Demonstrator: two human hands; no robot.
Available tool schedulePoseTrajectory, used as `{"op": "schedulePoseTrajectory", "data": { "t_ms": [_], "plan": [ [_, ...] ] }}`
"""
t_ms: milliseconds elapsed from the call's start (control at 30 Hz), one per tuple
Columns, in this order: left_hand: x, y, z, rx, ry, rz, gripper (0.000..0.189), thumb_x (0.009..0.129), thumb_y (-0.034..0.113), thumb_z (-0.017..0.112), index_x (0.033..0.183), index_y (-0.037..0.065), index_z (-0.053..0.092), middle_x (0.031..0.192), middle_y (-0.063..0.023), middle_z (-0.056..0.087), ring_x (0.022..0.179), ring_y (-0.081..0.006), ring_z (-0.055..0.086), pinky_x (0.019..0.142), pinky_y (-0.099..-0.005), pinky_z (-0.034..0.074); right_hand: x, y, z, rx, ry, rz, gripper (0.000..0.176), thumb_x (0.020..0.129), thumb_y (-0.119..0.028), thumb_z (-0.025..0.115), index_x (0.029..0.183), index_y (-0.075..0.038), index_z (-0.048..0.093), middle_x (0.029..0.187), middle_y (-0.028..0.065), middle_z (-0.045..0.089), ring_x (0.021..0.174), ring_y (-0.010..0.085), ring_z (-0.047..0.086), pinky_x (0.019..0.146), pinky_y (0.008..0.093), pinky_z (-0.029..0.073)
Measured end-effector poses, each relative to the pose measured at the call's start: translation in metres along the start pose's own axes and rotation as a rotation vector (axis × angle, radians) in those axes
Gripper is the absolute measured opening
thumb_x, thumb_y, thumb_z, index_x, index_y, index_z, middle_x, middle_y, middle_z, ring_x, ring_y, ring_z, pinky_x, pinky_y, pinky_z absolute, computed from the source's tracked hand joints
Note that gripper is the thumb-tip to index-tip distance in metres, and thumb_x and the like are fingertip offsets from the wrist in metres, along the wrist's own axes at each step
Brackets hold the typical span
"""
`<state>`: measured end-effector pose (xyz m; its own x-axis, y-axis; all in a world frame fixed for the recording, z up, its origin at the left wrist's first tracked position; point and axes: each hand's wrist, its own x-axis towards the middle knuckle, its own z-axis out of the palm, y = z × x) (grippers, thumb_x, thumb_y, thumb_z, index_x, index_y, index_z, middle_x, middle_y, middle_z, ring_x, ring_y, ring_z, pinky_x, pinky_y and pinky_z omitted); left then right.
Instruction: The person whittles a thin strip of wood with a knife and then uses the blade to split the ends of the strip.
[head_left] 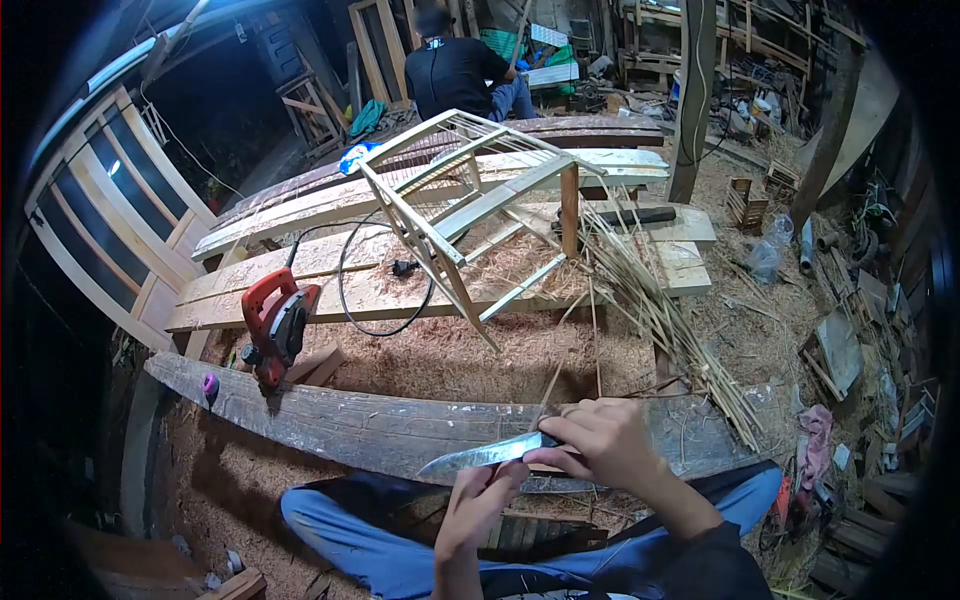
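Observation:
My right hand [600, 440] is wrapped round the dark handle of a knife [480, 457], its blade pointing left. Below the blade, my left hand [482, 505] is closed in a pinch near the knife's heel. A thin bamboo strip [549, 392] runs up and away from between the two hands; its lower end is hidden by the fingers and blade. Ahead, a slatted wooden frame [470, 210] stands on planks. To its right lies a bundle of thin bamboo strips [665, 320], fanning toward me.
A weathered plank [330, 425] crosses before my knees. A red electric planer [278, 325] rests at its left, near a purple-ended object [210, 385]. A cable [345, 280] loops over pale boards [230, 290]. Shavings cover the floor. Another person [455, 75] sits at the back, facing away.

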<state>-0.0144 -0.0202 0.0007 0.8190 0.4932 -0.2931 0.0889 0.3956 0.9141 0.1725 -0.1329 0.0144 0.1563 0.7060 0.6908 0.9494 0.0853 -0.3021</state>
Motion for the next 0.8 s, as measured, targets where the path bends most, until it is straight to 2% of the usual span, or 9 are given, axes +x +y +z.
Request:
{"op": "schedulePoseTrajectory", "data": {
  "t_ms": [167,200,267,300,367,467,600,733,800],
  "plan": [
    [-0.010,0.013,0.008,0.305,0.088,-0.042,0.022,0.103,0.014,0.058,0.101,-0.005,0.068,0.089,0.0011,0.062,0.078,-0.0061,0.052,0.063,-0.0233,0.039,0.001,-0.002,-0.001,0.006,0.015,-0.041,0.034,0.083,-0.047,0.078,0.087,-0.014,0.072,0.065,-0.0013,0.060,0.055,0.0151,0.058,0.050,0.0298,0.045],
    [-0.010,0.015,0.010,0.304,0.089,-0.044,0.022,0.103,0.014,0.058,0.101,-0.005,0.068,0.089,0.0011,0.062,0.078,-0.0061,0.052,0.063,-0.0233,0.039,0.001,-0.001,-0.003,0.007,0.013,-0.041,0.034,0.083,-0.047,0.078,0.087,-0.014,0.072,0.065,-0.0013,0.060,0.055,0.0151,0.058,0.050,0.0298,0.045],
    [-0.011,0.016,0.017,0.258,0.148,0.063,0.025,0.104,0.017,0.059,0.099,-0.006,0.067,0.075,0.0056,0.051,0.063,-0.0025,0.042,0.054,-0.0216,0.031,0.001,0.004,-0.007,-0.010,0.021,-0.012,0.034,0.082,-0.047,0.078,0.086,-0.013,0.073,0.065,-0.0012,0.061,0.054,0.0151,0.058,0.049,0.0301,0.044],
    [-0.010,0.021,0.017,0.256,0.148,0.063,0.025,0.104,0.017,0.059,0.099,-0.006,0.067,0.075,0.0056,0.051,0.063,-0.0025,0.042,0.054,-0.0216,0.031,-0.001,0.012,-0.009,-0.025,0.038,0.066,0.036,0.080,-0.046,0.081,0.085,-0.011,0.076,0.066,0.0008,0.067,0.056,0.0166,0.063,0.050,0.0307,0.046],
    [-0.010,0.031,0.013,0.063,0.087,0.170,0.025,0.106,0.017,0.056,0.110,-0.006,0.065,0.074,0.0083,0.045,0.061,0.0001,0.036,0.051,-0.0188,0.027,-0.001,0.027,-0.018,-0.065,0.054,0.105,0.037,0.082,-0.045,0.080,0.086,-0.009,0.076,0.067,0.0026,0.068,0.056,0.0177,0.064,0.050,0.0314,0.046],
    [-0.017,0.031,-0.004,0.092,0.066,0.049,0.025,0.107,0.019,0.056,0.119,-0.002,0.063,0.080,0.0062,0.050,0.067,-0.0005,0.040,0.059,-0.0183,0.034,-0.001,0.055,-0.037,-0.174,0.158,0.206,0.037,0.085,-0.045,0.077,0.089,-0.008,0.076,0.067,0.0050,0.067,0.056,0.0206,0.063,0.051,0.0336,0.045],
    [-0.015,0.027,-0.007,0.093,0.022,0.106,0.026,0.107,0.019,0.055,0.119,-0.002,0.063,0.081,0.0064,0.051,0.067,-0.0001,0.040,0.056,-0.0181,0.030,0.001,0.059,-0.054,-0.252,0.302,0.274,0.040,0.089,-0.047,0.074,0.091,-0.007,0.075,0.066,0.0069,0.065,0.056,0.0254,0.063,0.052,0.0364,0.045],
    [-0.008,0.026,0.002,0.078,0.031,0.095,0.027,0.107,0.019,0.055,0.121,-0.002,0.064,0.081,0.0065,0.051,0.067,-0.0001,0.039,0.055,-0.0187,0.030,0.000,0.042,-0.049,-0.272,0.175,0.322,0.039,0.090,-0.045,0.074,0.093,-0.006,0.072,0.072,0.0082,0.068,0.060,0.0266,0.065,0.053,0.0361,0.046],
    [-0.008,0.028,0.007,0.102,0.074,0.113,0.023,0.107,0.016,0.055,0.116,-0.004,0.063,0.076,0.0068,0.042,0.065,-0.0020,0.034,0.053,-0.0193,0.027,0.000,0.043,-0.042,-0.281,0.214,0.302,0.036,0.090,-0.043,0.074,0.095,-0.007,0.071,0.075,0.0086,0.069,0.062,0.0270,0.067,0.054,0.0355,0.047]
  ]
}}
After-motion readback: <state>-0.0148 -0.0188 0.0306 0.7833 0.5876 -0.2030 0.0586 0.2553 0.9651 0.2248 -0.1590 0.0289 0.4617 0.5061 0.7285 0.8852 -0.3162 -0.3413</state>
